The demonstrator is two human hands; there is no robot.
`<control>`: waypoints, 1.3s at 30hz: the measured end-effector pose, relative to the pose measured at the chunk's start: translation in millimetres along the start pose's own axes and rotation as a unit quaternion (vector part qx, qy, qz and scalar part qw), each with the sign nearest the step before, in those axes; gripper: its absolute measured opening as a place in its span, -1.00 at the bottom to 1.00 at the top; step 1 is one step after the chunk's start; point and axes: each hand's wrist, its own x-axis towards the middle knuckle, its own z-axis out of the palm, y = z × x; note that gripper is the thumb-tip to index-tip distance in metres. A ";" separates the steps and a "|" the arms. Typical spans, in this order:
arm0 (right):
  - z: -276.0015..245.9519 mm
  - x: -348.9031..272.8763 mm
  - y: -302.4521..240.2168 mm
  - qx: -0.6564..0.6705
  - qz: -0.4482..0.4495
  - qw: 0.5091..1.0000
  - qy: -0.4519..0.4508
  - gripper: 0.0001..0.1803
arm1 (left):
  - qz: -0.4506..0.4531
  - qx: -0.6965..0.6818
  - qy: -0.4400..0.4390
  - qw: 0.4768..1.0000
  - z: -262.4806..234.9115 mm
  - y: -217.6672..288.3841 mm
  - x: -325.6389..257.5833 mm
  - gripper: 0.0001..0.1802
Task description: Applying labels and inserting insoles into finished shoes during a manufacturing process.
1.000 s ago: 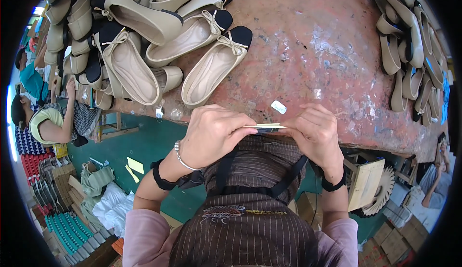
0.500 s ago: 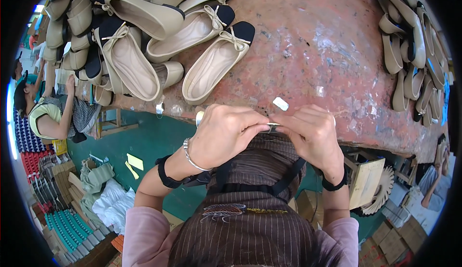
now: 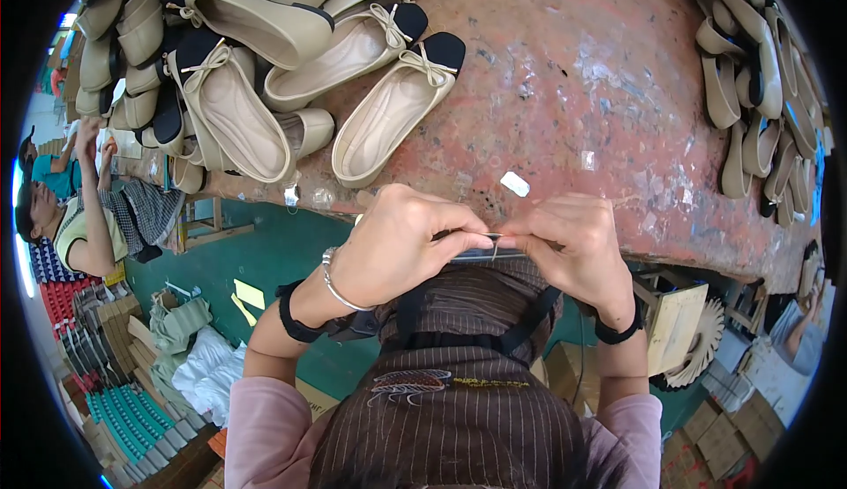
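The reddish, scuffed tabletop (image 3: 529, 74) spreads out in front of me, and my striped brown apron (image 3: 459, 370) sits at its near edge. At far left lies a heap of beige shoes (image 3: 234, 110) with black toes and thin bows, piled over one another, I'd judge, to save room. Another group of shoes (image 3: 766, 74) crowds the far right, well apart from the heap, probably so the two lots don't mix.

My left hand (image 3: 397, 242) and right hand (image 3: 575, 242) meet at the near edge, close to my body, likely so I can see small work well. The fingers of both pinch one thin piece (image 3: 496, 240), thumb against forefinger on each side; it seems too slight for any fuller grip. A white scrap (image 3: 514, 184) lies on the tabletop just beyond them.

The thin piece is in the narrow gap between my fingertips, in front of the apron. It looks slender and pale, with a fine end hanging down; my fingers hide most of it, so I can't tell its full shape.
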 end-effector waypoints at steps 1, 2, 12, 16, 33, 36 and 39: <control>-3.5 -0.3 0.6 0.000 0.002 1.000 0.001 -0.93 | -0.025 -0.018 -0.024 0.999 -3.0 0.3 -0.4 -0.91; -9.8 0.5 0.4 -0.003 0.029 1.000 -0.002 -0.93 | -0.026 -0.017 -0.024 0.999 -6.5 -1.5 -2.5 -0.91; -24.6 -10.6 2.4 -0.010 0.132 0.991 -0.011 -0.82 | -0.110 -0.088 -0.050 0.989 -10.4 -9.0 -6.6 -0.88; -20.1 -10.2 -0.6 0.004 0.122 0.993 -0.004 -0.81 | -0.032 -0.039 -0.002 0.999 7.5 -3.5 -2.0 -0.87; -53.5 -34.5 11.9 0.014 0.184 0.982 0.036 -0.81 | -0.235 -0.127 -0.072 0.961 -58.5 -18.5 -31.7 -0.89; -59.3 -44.2 22.1 0.014 0.190 0.979 0.066 -0.81 | -0.248 -0.166 -0.045 0.953 -70.8 -26.0 -41.3 -0.89; -61.9 -47.5 23.3 0.024 0.200 0.978 0.056 -0.80 | -0.295 -0.226 -0.052 0.927 -75.5 -32.4 -48.5 -0.88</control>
